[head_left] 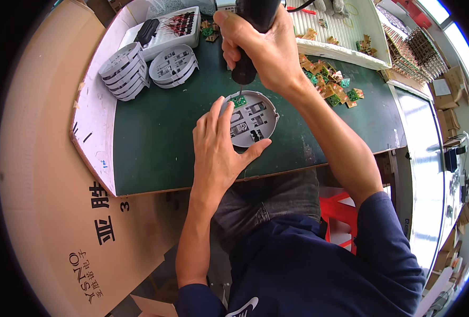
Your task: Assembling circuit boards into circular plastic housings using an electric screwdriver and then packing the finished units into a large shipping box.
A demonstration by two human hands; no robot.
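Observation:
A round grey plastic housing [266, 117] lies on the green work surface, open side up, with moulded compartments inside. My left hand [217, 138] grips its rim, fingers at the far left edge and thumb at the near right. Inside, by the far edge, sits a small green circuit board [238, 101]. My right hand [268, 50] is wrapped round a black electric screwdriver [244, 71], held upright above the housing. Its thin bit points down at the circuit board; whether the tip touches a screw is too small to tell.
Stacked grey housings [124, 72] and a shorter stack [173, 66] stand at the far left. Behind them, a white foam tray [163, 39] holds wired parts. Loose circuit boards [329, 84] are heaped at the right, before a white foam box [345, 58]. A cardboard sheet [49, 158] stands left.

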